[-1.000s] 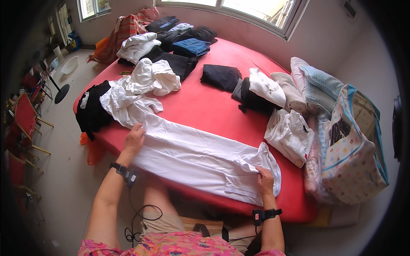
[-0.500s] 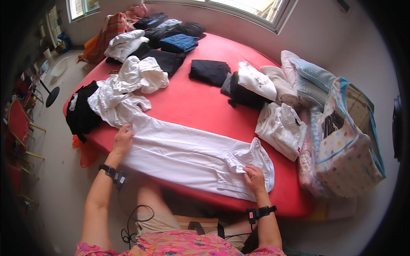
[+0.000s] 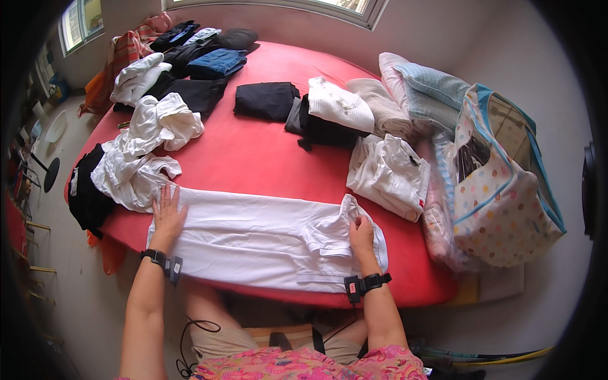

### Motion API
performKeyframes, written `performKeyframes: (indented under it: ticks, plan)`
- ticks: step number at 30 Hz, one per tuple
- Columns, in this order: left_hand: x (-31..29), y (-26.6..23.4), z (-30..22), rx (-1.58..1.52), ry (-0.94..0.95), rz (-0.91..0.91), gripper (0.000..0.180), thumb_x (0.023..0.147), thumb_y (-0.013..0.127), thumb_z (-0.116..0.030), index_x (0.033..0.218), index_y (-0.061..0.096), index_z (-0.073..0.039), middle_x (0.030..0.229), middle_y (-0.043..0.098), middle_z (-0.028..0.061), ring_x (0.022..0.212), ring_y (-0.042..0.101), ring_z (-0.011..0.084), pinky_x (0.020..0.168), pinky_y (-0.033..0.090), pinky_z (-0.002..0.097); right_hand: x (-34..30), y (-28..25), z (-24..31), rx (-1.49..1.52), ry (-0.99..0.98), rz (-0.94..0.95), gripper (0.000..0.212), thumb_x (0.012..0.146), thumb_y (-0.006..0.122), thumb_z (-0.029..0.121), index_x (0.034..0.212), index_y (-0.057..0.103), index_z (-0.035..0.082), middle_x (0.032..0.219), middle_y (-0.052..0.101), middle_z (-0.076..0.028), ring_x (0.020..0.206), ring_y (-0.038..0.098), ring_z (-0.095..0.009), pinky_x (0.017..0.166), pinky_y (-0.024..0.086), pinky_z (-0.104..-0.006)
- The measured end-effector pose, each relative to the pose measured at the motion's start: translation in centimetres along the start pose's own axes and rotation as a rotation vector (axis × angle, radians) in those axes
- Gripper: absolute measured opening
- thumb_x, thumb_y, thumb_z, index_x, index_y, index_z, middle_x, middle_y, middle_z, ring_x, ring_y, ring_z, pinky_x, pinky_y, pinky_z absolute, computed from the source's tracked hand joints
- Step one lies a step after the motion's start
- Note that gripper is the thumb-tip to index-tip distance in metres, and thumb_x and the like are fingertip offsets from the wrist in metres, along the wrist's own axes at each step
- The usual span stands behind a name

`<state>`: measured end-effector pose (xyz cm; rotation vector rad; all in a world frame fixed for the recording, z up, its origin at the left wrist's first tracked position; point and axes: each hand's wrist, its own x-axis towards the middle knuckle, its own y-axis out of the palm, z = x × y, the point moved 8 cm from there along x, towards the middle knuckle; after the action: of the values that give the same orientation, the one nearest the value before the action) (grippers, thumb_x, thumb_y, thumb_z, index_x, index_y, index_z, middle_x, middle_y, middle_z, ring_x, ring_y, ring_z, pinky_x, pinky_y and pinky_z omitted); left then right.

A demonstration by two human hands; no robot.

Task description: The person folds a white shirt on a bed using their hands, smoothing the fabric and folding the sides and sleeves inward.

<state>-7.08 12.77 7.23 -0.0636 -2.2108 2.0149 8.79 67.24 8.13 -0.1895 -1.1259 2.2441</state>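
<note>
Red-covered bed (image 3: 272, 158): white shirt (image 3: 247, 231) spread along near side. My left grip (image 3: 168, 218) lies on it, splayed flat; right grip (image 3: 361, 233) pinches its right end. Red wrist-unit label (image 3: 353, 288) illegible.

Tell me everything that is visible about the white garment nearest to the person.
The white garment is plain, smooth-looking cloth, perhaps a shirt, lightly creased. It lies as a long strip, left to right, along the near edge of the red surface. Toward its right end, an apparent short sleeve with a stitched hem lies folded on it; the end is rumpled. The left grip rests spread on its left end; the right grip pinches the rumpled cloth.
</note>
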Motion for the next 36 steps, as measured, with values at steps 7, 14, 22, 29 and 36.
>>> performKeyframes:
  ticks: [7, 14, 22, 29, 36]
  plan:
    - [0.7, 0.1, 0.3, 0.002, -0.030, 0.136, 0.068, 0.089, 0.047, -0.041, 0.146, 0.015, -0.019, 0.153, 0.004, 0.0070, 0.142, 0.000, 0.0219, 0.110, 0.004, 0.0555, -0.7, -1.1, -1.4, -0.042, -0.081, -0.101, 0.019, 0.074, 0.061, 0.008, 0.092, 0.056, 0.002, 0.090, 0.054, -0.015, 0.079, 0.057, -0.029, 0.073, 0.047, -0.0381]
    - [-0.6, -3.2, -9.8, -0.184, 0.302, -0.142, 0.057, 0.075, 0.063, -0.015, 0.129, 0.044, -0.007, 0.141, 0.026, 0.0222, 0.134, 0.023, 0.0375, 0.108, 0.015, 0.0564, -1.1, -3.6, 0.5, -0.023, -0.145, -0.093, 0.023, 0.072, 0.066, 0.006, 0.093, 0.056, 0.004, 0.092, 0.055, -0.013, 0.081, 0.058, -0.029, 0.072, 0.047, -0.0378]
    - [-10.4, -5.0, -37.2, -0.634, 1.075, 0.288, 0.021, 0.080, 0.063, -0.013, 0.099, 0.056, -0.005, 0.105, 0.056, 0.0117, 0.099, 0.055, 0.0302, 0.083, 0.047, 0.0358, 1.5, -3.4, -3.8, -0.077, -0.045, -0.056, 0.022, 0.077, 0.066, 0.019, 0.094, 0.056, 0.010, 0.096, 0.056, -0.010, 0.088, 0.058, -0.031, 0.074, 0.047, -0.0405]
    - [-11.4, -1.4, -42.6, -0.461, 0.831, 0.143, 0.039, 0.075, 0.067, -0.022, 0.107, 0.051, -0.006, 0.105, 0.050, 0.0151, 0.092, 0.055, 0.0321, 0.078, 0.047, 0.0386, 2.0, -3.0, -4.5, -0.014, 0.064, -0.030, 0.024, 0.080, 0.064, 0.028, 0.094, 0.054, 0.011, 0.099, 0.056, -0.011, 0.090, 0.058, -0.033, 0.074, 0.047, -0.0429]
    - [-8.2, -0.1, -39.8, -0.858, 0.653, 0.160, 0.027, 0.074, 0.061, -0.003, 0.100, 0.060, -0.005, 0.090, 0.058, 0.0116, 0.086, 0.059, 0.0284, 0.075, 0.047, 0.0374, 1.7, -3.1, -4.1, 0.013, 0.026, -0.053, 0.023, 0.081, 0.062, 0.028, 0.094, 0.053, 0.011, 0.101, 0.055, -0.012, 0.090, 0.057, -0.037, 0.073, 0.047, -0.0463]
